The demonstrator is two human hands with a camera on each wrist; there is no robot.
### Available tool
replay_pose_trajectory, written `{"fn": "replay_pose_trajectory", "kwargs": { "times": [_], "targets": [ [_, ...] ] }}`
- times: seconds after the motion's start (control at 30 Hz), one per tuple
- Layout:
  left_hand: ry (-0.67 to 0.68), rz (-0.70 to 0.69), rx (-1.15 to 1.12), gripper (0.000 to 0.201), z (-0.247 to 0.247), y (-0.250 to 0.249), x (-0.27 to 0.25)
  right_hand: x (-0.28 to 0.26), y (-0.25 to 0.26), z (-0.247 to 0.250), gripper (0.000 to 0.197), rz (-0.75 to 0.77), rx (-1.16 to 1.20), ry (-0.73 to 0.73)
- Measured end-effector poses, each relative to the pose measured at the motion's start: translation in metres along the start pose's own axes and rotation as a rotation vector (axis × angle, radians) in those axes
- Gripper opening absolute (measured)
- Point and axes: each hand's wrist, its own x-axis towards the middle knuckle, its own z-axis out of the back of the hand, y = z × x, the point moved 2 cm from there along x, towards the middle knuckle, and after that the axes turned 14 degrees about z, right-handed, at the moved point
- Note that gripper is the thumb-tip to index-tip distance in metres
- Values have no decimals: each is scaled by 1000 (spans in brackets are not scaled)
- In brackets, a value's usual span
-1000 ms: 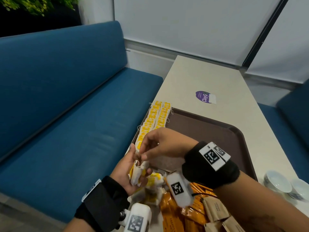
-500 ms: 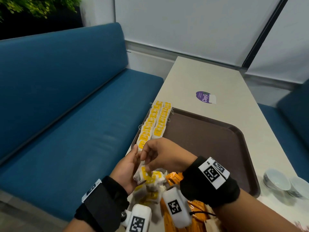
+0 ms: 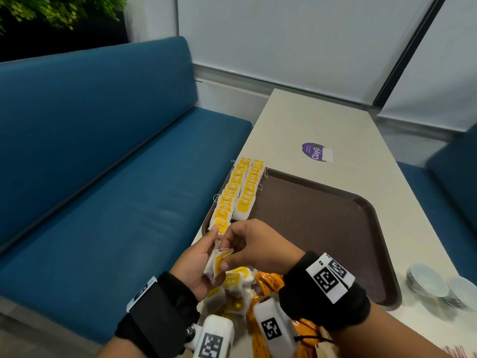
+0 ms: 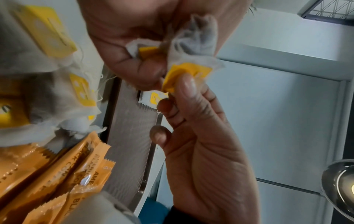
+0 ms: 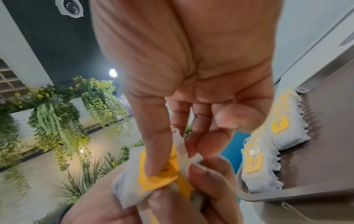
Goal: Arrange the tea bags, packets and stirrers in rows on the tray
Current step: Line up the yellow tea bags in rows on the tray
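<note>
Tea bags, coffee packets and brown tray

Two rows of white tea bags with yellow tags (image 3: 242, 192) line the left edge of the brown tray (image 3: 322, 218); a held tea bag (image 3: 216, 263) hangs crumpled above the loose tea bags (image 3: 233, 288), which lie heaped just beside the orange coffee packets (image 3: 268, 282) on the near surface

Black wristbands (image 3: 326, 293) on both forearms, white tags with black square codes, white camera pods (image 3: 273, 328) beneath each wrist
</note>
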Motion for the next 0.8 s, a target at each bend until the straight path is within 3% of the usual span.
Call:
{"fn": "replay_pose_trajectory", "kwargs": {
  "times": [0.23, 0.37, 0.5, 0.63, 0.7, 0.8],
  "targets": [
    [-107, -35, 74, 25, 9, -2, 4, -4, -9, 9, 15, -17, 75, -118],
    [-147, -43, 26, 17, 14, -2, 6, -7, -3, 24, 15, 58, 353, -306],
    [-164, -97, 8, 26, 16, -4, 4, 7, -11, 51, 19, 5, 224, -484],
    [-158, -131, 69, 40, 15, -5, 1, 30, -30, 67, 25, -67, -289, -446],
    [-163, -127, 101, 41, 16, -7, 0, 35, -30, 69, 27, -70, -269, -410],
    [-162, -121, 112, 40, 19, -9, -3, 37, -31, 68, 12, -72, 15, -402]
  ]
}}
